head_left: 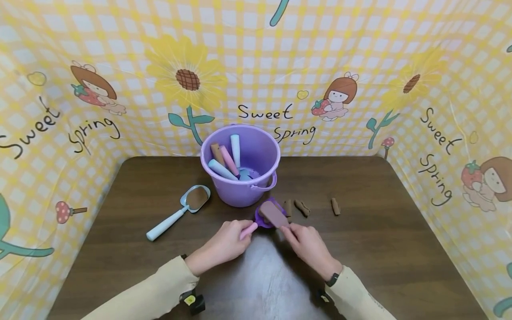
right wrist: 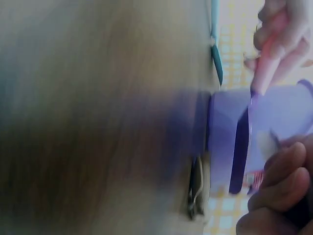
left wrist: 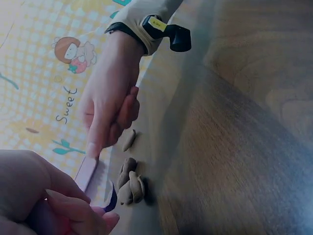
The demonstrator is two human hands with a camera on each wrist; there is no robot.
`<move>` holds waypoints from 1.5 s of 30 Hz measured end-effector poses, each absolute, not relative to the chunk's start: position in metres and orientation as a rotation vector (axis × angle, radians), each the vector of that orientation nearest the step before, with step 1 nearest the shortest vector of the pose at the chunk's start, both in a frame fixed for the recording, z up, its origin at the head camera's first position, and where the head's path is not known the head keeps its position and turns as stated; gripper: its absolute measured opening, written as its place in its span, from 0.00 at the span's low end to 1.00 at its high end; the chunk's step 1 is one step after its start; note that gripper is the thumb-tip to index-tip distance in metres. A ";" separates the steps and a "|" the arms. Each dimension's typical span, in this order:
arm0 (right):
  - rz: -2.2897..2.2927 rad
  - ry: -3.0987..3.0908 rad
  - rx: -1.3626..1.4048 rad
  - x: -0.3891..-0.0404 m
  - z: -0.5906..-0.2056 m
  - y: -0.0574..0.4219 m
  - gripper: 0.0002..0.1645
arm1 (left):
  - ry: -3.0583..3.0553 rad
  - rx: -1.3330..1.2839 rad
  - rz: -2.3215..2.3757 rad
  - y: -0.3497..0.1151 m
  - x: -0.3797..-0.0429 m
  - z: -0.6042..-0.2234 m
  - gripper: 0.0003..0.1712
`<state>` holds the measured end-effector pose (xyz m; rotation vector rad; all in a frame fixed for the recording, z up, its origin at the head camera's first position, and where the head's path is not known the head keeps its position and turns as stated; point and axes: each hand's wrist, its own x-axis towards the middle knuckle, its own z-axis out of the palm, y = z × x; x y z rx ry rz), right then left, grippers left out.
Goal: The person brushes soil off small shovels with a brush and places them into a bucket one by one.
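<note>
My left hand (head_left: 228, 243) grips the pink handle (head_left: 249, 231) of a purple toy scoop (head_left: 259, 220) with a wavy rim. Brown clay (head_left: 262, 208) shows on the scoop's head. In my right hand (head_left: 314, 246) is a flat mauve spatula (head_left: 273, 214), its blade lying over the scoop and hiding part of it. The right wrist view shows the scoop's head (right wrist: 241, 152) edge-on, held above the table. Just right of the scoop lie brown clay pieces (head_left: 302, 207), also seen in the left wrist view below the right hand (left wrist: 110, 105).
A purple bucket (head_left: 240, 195) stands behind my hands, several tool handles (head_left: 228, 160) leaning inside it. To the left, a light blue long-handled tool (head_left: 166, 224) lies on the dark wooden table (head_left: 120, 266). Another clay piece (head_left: 335, 206) sits farther right. Checked cloth (head_left: 360, 53) encloses the table.
</note>
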<state>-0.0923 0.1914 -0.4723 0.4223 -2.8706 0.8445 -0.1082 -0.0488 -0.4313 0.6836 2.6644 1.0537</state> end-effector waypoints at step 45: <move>0.718 -2.823 0.251 -0.094 -0.475 0.179 0.25 | 2.716 0.765 1.105 -0.045 -0.107 -0.426 0.20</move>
